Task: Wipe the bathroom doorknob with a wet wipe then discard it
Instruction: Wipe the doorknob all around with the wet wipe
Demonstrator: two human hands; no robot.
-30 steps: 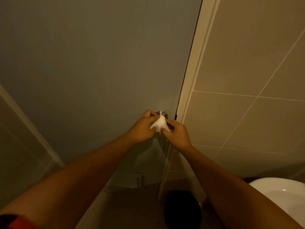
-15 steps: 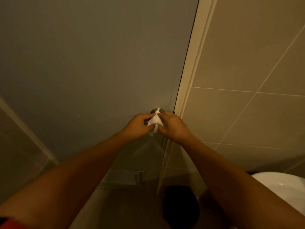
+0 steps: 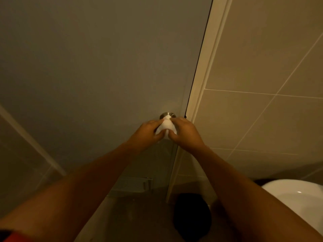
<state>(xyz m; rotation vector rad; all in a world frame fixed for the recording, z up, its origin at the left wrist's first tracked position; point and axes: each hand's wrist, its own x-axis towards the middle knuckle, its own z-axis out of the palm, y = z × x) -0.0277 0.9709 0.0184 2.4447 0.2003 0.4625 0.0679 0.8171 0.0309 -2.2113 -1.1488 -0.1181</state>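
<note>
A round metal doorknob (image 3: 168, 114) sits on the grey door (image 3: 104, 67), close to the door's right edge. Only its upper rim shows; a white wet wipe (image 3: 166, 127) covers the rest. My left hand (image 3: 148, 132) pinches the wipe from the left and my right hand (image 3: 185, 132) pinches it from the right. Both hands press the wipe against the knob, fingers touching each other below it.
A pale door frame (image 3: 206, 75) runs beside beige wall tiles (image 3: 262, 110) on the right. A white toilet rim (image 3: 300, 194) shows at lower right. A dark round bin (image 3: 192, 217) stands on the floor below the knob. A low vent (image 3: 134, 184) sits in the door.
The wipe has gone from a loose pointed bunch held in front of the knob to spread over the knob. Both hands have closed in around it.
</note>
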